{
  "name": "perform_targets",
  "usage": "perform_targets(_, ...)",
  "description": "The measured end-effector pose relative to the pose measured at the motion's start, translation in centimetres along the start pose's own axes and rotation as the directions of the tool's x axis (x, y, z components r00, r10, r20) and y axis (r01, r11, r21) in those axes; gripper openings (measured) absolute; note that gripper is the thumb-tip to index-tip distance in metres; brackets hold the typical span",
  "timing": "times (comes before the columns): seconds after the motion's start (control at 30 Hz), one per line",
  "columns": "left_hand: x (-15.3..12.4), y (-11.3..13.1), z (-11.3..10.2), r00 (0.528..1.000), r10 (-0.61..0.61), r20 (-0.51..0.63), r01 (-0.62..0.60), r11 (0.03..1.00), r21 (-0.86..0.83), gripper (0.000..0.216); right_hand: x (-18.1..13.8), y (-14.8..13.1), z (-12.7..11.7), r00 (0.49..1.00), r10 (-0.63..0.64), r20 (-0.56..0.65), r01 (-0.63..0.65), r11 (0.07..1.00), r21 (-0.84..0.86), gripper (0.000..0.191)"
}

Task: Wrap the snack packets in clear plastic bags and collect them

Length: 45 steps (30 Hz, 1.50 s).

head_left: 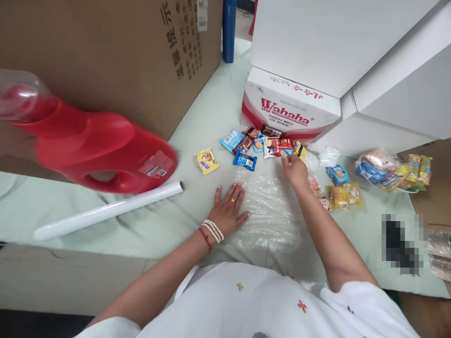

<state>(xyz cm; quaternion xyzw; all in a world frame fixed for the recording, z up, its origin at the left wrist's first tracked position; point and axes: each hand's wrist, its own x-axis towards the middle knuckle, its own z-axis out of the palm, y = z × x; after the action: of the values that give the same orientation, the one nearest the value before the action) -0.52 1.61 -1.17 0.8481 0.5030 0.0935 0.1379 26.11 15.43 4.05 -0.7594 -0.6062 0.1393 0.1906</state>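
My left hand (229, 208) lies flat with its fingers spread, its thumb side resting on the left edge of a clear plastic bag (271, 211). The bag is flat and wrinkled on the pale green cloth. Beyond the bag's upper right, my right hand (295, 170) has its fingers bent close together; what they hold, if anything, is hidden. Closest to those fingers are a red and white snack packet (272, 147) and a yellow and black packet (300, 151). A blue packet (245, 160) and a yellow biscuit packet (206, 161) lie farther left.
A Wahaha water carton (289, 105) stands behind the snacks. On the left are a red detergent bottle (105, 145), a white roll (112, 210) and a large brown carton (105, 51). Yellow-wrapped snacks (340, 197) and a filled snack bag (378, 171) lie right.
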Motion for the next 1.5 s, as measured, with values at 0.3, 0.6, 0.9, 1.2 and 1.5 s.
perform_targets(0.3, -0.2, -0.1, 0.1, 1.000, -0.015, -0.022, 0.014, 0.999, -0.047, 0.085, 3.2, -1.9, 1.0, 0.994, 0.101, 0.051, -0.108, 0.977, 0.185, 0.034)
perform_targets(0.6, -0.1, -0.3, -0.1, 1.000, -0.005, -0.023, 0.004, 0.998, -0.065, 0.089, -14.7, 2.8, -2.7, 0.733, -0.623, 0.274, 0.643, 0.766, 0.022, 0.018)
perform_targets(0.9, -0.7, 0.0, -0.1, 0.997, -0.031, -0.064, 0.031, 0.999, -0.007, 0.057, -15.6, 2.2, -2.1, 0.783, -0.544, 0.303, 0.560, 0.828, 0.040, 0.050)
perform_targets(1.2, -0.7, 0.2, -1.0, 0.985, -0.117, -0.124, 0.122, 0.992, 0.032, 0.063, -15.8, 1.9, -0.3, 0.776, -0.586, 0.232, 0.591, 0.805, 0.057, 0.045)
perform_targets(1.5, -7.8, -2.5, -2.7, 0.917, 0.399, 0.029, -0.386, 0.901, -0.196, 0.052, -23.8, 9.3, -3.7, 0.716, -0.664, 0.216, 0.589, 0.740, 0.324, 0.023)
